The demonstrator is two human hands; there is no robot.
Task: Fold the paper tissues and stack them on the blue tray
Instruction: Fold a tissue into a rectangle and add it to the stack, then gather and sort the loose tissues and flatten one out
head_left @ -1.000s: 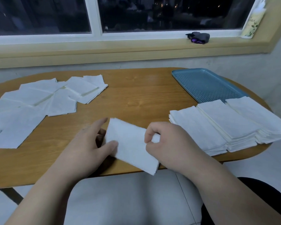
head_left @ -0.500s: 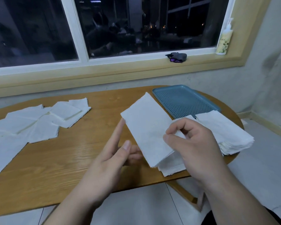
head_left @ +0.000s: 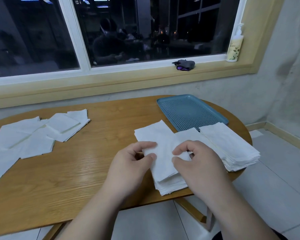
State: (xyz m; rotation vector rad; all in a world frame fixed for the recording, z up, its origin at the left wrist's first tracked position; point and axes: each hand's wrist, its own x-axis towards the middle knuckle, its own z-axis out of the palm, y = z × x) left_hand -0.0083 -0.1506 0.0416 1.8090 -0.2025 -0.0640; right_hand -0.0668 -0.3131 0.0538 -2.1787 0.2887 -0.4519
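Here both hands, left hand [head_left: 132,158] and right hand [head_left: 196,161], pinch the folded tissue [head_left: 160,146]

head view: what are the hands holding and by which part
A folded tissue. The left hand pinches its left long edge and the right hand pinches its right long edge, both about midway along it.

Bench [head_left: 93,170]: oval, wood-grain top.
Far right: blue tray [head_left: 189,113], perforated, lying flat.
Near right: folded tissue stacks [head_left: 232,149], side by side just before the tray; perhaps three, partly covered.
Left: flat tissues [head_left: 33,135], spread and overlapping.
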